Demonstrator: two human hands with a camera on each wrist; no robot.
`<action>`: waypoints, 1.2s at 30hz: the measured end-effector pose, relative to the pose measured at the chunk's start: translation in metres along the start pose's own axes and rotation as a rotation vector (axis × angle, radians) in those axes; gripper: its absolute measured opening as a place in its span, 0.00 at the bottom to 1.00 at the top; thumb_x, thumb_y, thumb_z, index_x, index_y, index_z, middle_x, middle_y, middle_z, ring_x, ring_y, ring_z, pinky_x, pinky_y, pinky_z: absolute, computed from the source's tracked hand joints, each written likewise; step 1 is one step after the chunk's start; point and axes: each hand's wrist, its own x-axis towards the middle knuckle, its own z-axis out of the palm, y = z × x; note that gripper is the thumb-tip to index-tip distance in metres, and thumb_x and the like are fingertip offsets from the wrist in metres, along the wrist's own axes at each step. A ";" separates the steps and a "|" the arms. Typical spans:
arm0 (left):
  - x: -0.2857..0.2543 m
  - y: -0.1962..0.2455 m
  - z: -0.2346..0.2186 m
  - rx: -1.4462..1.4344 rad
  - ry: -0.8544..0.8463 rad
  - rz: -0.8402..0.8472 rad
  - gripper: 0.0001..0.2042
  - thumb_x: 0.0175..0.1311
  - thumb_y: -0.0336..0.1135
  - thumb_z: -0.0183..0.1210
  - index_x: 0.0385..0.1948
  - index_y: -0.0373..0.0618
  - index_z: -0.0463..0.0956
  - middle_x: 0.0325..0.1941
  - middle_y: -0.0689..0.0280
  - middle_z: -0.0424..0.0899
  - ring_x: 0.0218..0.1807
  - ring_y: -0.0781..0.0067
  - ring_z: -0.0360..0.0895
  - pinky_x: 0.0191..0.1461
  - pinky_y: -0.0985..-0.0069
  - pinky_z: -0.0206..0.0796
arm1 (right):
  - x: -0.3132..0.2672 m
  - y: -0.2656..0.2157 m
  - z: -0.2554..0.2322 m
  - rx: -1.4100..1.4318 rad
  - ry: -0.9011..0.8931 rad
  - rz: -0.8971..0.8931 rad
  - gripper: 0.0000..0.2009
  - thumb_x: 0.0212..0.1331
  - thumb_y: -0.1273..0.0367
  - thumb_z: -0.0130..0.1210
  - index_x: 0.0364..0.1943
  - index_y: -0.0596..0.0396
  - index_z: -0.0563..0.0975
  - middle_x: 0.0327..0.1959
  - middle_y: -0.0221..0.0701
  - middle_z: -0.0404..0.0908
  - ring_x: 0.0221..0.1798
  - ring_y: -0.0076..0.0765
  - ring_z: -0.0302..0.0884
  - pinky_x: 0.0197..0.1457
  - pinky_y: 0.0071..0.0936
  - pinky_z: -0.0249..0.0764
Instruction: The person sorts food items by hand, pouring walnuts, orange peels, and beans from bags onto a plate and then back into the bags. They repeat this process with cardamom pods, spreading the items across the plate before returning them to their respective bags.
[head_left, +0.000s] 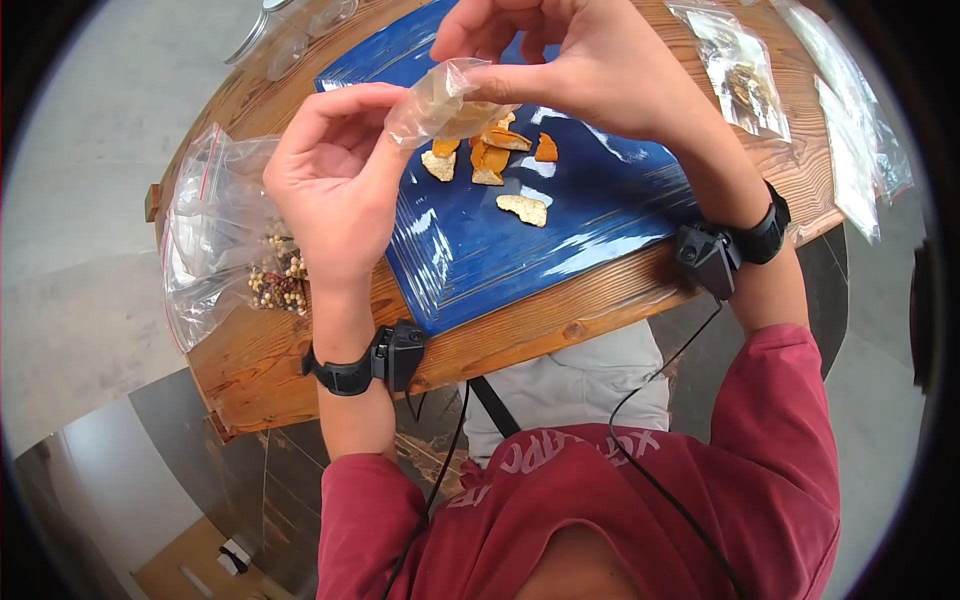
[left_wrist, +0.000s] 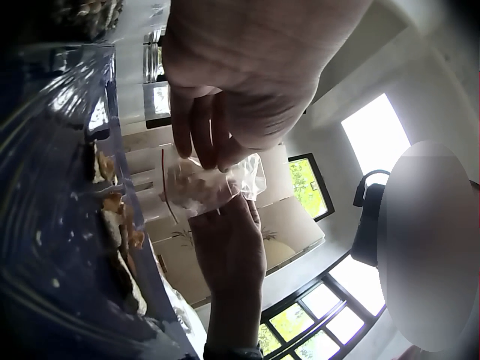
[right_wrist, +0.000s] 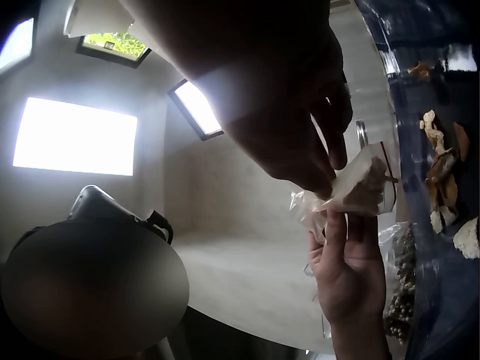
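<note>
Over the blue tray (head_left: 560, 215), a small clear zip bag (head_left: 437, 105) is held up between both hands. My left hand (head_left: 335, 165) pinches it from the left with thumb and fingertips, and my right hand (head_left: 590, 70) pinches it from the other side. Pale pieces show through the plastic of the bag (left_wrist: 196, 186) in the left wrist view, where its red zip line faces the tray. Several pieces of dried citrus peel (head_left: 488, 160), orange outside and pale inside, lie on the tray beneath. One pale piece of peel (head_left: 522, 209) lies apart, nearer the front.
Left of the tray, a larger zip bag (head_left: 205, 240) lies on the wooden table (head_left: 270, 375) beside mixed beads or seeds (head_left: 278, 285). Glass jars (head_left: 270, 40) stand at the back left. Further clear bags (head_left: 742, 85) lie at the right. Cables hang from both wrist cameras.
</note>
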 end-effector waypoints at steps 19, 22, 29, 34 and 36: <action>0.000 0.004 -0.003 0.080 -0.071 -0.141 0.08 0.61 0.17 0.69 0.42 0.31 0.85 0.42 0.60 0.89 0.45 0.74 0.86 0.54 0.77 0.79 | -0.005 -0.004 0.006 -0.083 -0.026 -0.005 0.04 0.61 0.75 0.68 0.36 0.61 0.86 0.29 0.28 0.86 0.32 0.17 0.80 0.37 0.15 0.75; -0.002 0.003 -0.001 0.054 -0.045 -0.113 0.08 0.61 0.18 0.69 0.41 0.32 0.85 0.42 0.61 0.89 0.46 0.75 0.86 0.53 0.78 0.79 | -0.006 0.000 0.009 -0.133 0.017 -0.068 0.05 0.60 0.74 0.69 0.36 0.62 0.86 0.30 0.28 0.86 0.31 0.18 0.80 0.36 0.17 0.75; 0.001 0.000 -0.002 0.052 -0.032 -0.114 0.08 0.64 0.21 0.68 0.43 0.35 0.85 0.42 0.66 0.87 0.45 0.81 0.81 0.50 0.80 0.74 | -0.004 -0.002 0.004 -0.141 0.017 -0.007 0.05 0.60 0.74 0.68 0.36 0.63 0.86 0.30 0.28 0.87 0.31 0.18 0.78 0.35 0.18 0.74; 0.005 0.005 -0.010 0.053 0.020 -0.159 0.06 0.66 0.23 0.67 0.42 0.35 0.83 0.40 0.66 0.86 0.41 0.80 0.80 0.47 0.80 0.74 | -0.002 -0.006 -0.007 -0.072 0.141 0.078 0.07 0.64 0.70 0.66 0.39 0.60 0.86 0.29 0.24 0.86 0.31 0.14 0.77 0.34 0.15 0.72; 0.005 0.007 -0.009 0.002 0.017 -0.192 0.05 0.68 0.25 0.65 0.41 0.36 0.81 0.39 0.65 0.86 0.40 0.77 0.81 0.46 0.77 0.76 | -0.001 0.002 -0.005 0.019 0.100 0.078 0.06 0.66 0.71 0.64 0.40 0.60 0.85 0.32 0.25 0.86 0.33 0.14 0.78 0.36 0.15 0.73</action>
